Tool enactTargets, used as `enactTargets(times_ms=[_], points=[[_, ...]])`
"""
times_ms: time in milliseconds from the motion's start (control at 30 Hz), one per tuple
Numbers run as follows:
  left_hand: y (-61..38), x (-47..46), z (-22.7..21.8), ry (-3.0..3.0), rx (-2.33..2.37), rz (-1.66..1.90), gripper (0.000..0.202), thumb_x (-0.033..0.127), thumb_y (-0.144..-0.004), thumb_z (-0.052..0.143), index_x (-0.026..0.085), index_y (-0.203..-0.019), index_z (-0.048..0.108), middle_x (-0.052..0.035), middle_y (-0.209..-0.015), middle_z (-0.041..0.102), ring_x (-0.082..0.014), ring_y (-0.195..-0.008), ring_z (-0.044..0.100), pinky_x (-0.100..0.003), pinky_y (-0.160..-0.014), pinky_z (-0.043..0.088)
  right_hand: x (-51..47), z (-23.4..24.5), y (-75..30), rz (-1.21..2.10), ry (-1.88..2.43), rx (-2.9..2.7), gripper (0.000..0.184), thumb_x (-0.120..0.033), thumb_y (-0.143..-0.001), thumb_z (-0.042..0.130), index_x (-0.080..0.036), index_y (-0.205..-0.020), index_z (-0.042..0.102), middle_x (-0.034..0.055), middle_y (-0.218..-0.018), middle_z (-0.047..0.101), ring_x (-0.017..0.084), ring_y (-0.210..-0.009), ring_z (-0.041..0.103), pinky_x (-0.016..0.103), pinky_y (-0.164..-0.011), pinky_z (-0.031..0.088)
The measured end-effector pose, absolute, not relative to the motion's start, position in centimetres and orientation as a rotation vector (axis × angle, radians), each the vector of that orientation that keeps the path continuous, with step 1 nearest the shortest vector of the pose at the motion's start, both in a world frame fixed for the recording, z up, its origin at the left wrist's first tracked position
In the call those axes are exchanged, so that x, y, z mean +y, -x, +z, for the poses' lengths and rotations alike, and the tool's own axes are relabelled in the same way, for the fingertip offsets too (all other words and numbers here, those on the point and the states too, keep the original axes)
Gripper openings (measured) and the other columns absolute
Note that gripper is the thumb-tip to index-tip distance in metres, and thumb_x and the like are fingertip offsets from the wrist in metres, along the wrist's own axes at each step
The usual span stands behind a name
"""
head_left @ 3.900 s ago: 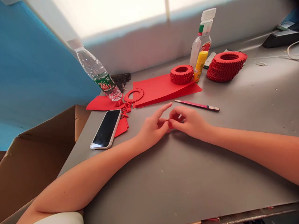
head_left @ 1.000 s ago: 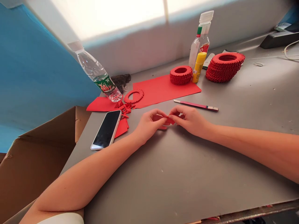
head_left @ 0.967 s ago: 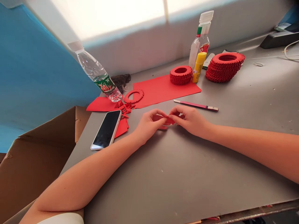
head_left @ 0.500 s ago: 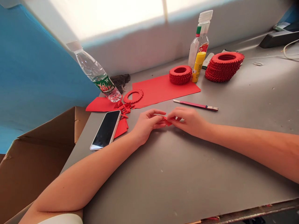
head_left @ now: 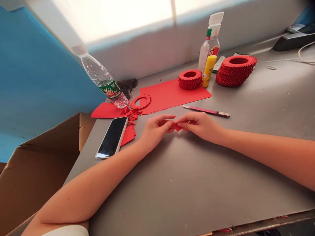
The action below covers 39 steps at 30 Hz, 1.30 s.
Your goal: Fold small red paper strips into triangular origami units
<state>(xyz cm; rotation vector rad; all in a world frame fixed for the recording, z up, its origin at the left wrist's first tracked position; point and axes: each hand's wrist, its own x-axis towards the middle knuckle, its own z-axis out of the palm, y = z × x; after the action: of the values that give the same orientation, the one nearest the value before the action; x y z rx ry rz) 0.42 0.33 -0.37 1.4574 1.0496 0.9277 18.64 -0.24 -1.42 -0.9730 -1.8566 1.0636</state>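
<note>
A small piece of folded red paper [head_left: 177, 127] is pinched between both my hands above the grey table [head_left: 192, 183]. My left hand [head_left: 157, 131] grips its left side with thumb and fingers. From the right, my right hand [head_left: 197, 124] holds it by the fingertips. Part of the paper is hidden behind the fingers. Left of my hands lie several folded red paper pieces [head_left: 133, 114] in a heap, close to a flat red paper ring [head_left: 141, 102]. Beyond my right hand rests a pink-handled craft knife [head_left: 206, 110].
A phone [head_left: 112, 137], a water bottle [head_left: 109, 87] and red sheets [head_left: 167, 95] are on the left and back. Stacked red rings [head_left: 190, 79], a yellow glue stick [head_left: 209, 71], a clear bottle [head_left: 210, 42] and a taller ring stack [head_left: 236, 72] stand behind. A cardboard box [head_left: 44, 167] is beside the table.
My hands have risen slightly and turned a little, and the folded red paper between them shows more of its face. Other things on the table stay in place.
</note>
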Motion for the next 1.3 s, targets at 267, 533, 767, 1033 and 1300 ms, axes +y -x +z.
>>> enactTargets(times_ms=[267,533,767,1033,1300], points=[[-0.4,0.6,-0.5,-1.398,1.096,0.950,0.025,0.030,-0.069,0.066,0.012,-0.088,0.067,-0.0052,-0.080,0.069,-0.0166,-0.071,0.065,-0.032,-0.073,0.053,-0.3,-1.0,-18.6,1.149,1.002,-1.791,0.022,-0.035,-0.078,0.055,-0.020,-0.085,0.068,0.0038,-0.084,0.064,0.014,-0.071,0.058,0.029,-0.064,0.048],[-0.4,0.3,-0.5,-1.579,1.076,0.973,0.025,0.031,-0.076,0.059,0.015,-0.093,0.066,-0.0047,-0.081,0.069,-0.0177,-0.078,0.065,-0.031,-0.073,0.053,0.1,-1.3,-18.6,1.194,0.992,-1.697,0.023,-0.030,-0.078,0.056,-0.019,-0.096,0.063,0.0044,-0.087,0.066,0.017,-0.081,0.060,0.031,-0.066,0.051],[-0.3,0.3,-0.7,-1.669,1.076,0.838,0.022,0.032,-0.075,0.059,0.015,-0.085,0.067,-0.0043,-0.078,0.068,-0.0165,-0.075,0.062,-0.027,-0.067,0.052,0.0,-1.5,-18.5,1.065,1.054,-1.727,0.018,-0.026,-0.076,0.057,-0.021,-0.094,0.060,0.0013,-0.084,0.066,0.014,-0.073,0.061,0.029,-0.066,0.051],[-0.5,0.1,-0.4,-1.692,1.103,0.866,0.019,0.033,-0.075,0.059,0.015,-0.081,0.062,-0.0042,-0.077,0.066,-0.0158,-0.074,0.063,-0.028,-0.068,0.052,0.1,-1.1,-18.6,1.080,1.131,-1.778,0.018,-0.034,-0.077,0.056,-0.018,-0.078,0.064,0.0029,-0.078,0.066,0.015,-0.070,0.059,0.027,-0.059,0.049],[-1.0,-0.9,0.1,-1.413,1.098,0.738,0.021,0.035,-0.075,0.060,0.016,-0.083,0.054,-0.0055,-0.074,0.068,-0.0204,-0.077,0.065,-0.030,-0.061,0.053,-0.8,-1.3,-18.2,0.345,0.948,-2.023,0.009,-0.023,-0.080,0.054,-0.021,-0.076,0.063,0.0032,-0.074,0.063,0.016,-0.071,0.055,0.030,-0.065,0.046]])
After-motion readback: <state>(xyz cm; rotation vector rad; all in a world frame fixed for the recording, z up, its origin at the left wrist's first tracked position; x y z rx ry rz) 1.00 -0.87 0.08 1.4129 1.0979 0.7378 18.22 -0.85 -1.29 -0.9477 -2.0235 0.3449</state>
